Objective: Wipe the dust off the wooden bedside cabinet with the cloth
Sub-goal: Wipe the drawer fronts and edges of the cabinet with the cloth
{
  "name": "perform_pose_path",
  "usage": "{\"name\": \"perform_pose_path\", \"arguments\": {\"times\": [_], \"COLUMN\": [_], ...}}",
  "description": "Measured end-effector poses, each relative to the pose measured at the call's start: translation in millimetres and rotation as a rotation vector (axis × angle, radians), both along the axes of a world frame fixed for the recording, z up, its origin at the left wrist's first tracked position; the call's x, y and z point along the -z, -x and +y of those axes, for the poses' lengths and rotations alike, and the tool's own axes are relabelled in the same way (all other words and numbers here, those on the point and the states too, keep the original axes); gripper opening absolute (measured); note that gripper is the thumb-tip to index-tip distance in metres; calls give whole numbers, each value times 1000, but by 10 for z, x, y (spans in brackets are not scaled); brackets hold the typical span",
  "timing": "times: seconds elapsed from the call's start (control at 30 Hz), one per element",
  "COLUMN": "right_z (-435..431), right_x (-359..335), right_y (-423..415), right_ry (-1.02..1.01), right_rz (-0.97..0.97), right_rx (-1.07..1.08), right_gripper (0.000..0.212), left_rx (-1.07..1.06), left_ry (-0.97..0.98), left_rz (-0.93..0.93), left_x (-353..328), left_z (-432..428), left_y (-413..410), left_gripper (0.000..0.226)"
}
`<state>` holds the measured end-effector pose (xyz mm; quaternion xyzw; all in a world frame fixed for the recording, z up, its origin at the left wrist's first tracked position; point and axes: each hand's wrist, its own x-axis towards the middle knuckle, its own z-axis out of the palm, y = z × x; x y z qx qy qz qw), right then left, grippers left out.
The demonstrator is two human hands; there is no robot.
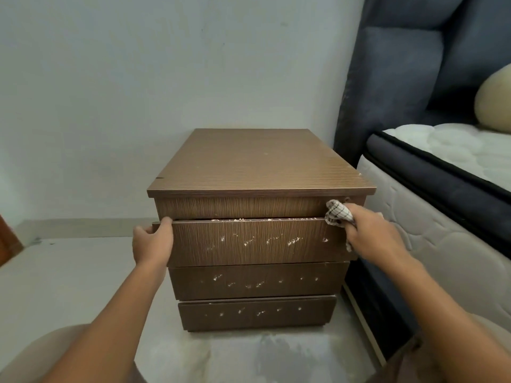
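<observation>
The brown wooden bedside cabinet [257, 167] stands on the floor against the wall, with three drawers. The top drawer [254, 241] is pulled out slightly; pale dust specks dot all three drawer fronts and the top drawer's upper edge. My left hand [152, 241] grips the top drawer's left end, fingers hooked over its upper corner. My right hand [373, 230] is closed on a white checked cloth [338, 212], bunched and pressed at the drawer's upper right corner, under the cabinet's top panel.
A bed with a white quilted mattress [442, 217] and dark blue padded headboard [401, 64] stands close to the cabinet's right side. A cream pillow [495, 103] lies on it. Pale floor [69, 286] spreads left and in front. My knees show at the bottom.
</observation>
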<state>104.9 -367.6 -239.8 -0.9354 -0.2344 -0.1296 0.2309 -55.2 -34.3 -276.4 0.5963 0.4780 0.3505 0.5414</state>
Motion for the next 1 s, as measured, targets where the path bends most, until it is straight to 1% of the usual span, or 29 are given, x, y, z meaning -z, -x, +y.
{"name": "perform_pose_path", "arguments": {"times": [0.1, 0.23, 0.37, 0.53, 0.73, 0.9, 1.0], "right_z": [112, 356, 721, 1256, 1965, 2494, 2828], "right_x": [51, 64, 93, 136, 136, 103, 122], "right_y": [11, 92, 279, 551, 863, 1149, 1271], "right_ry": [-27, -13, -20, -56, -68, -95, -108], "right_rz": [-28, -49, -77, -122, -107, -42, -29], "right_rx": [-21, -89, -154, -232, -347, -426, -477], "right_gripper": [13, 11, 20, 23, 18, 20, 20], "left_rx": [24, 44, 58, 87, 132, 198, 231], "left_ry": [-50, -120, -111, -114, -119, -103, -65], "left_rz": [-5, -52, -83, -62, -53, -121, -127], "left_x": [72, 232, 327, 373, 422, 440, 492], "left_z": [-26, -25, 4, 60, 150, 188, 216], "left_y": [58, 155, 228, 290, 356, 425, 453], "left_gripper": [43, 30, 26, 24, 28, 28, 30]}}
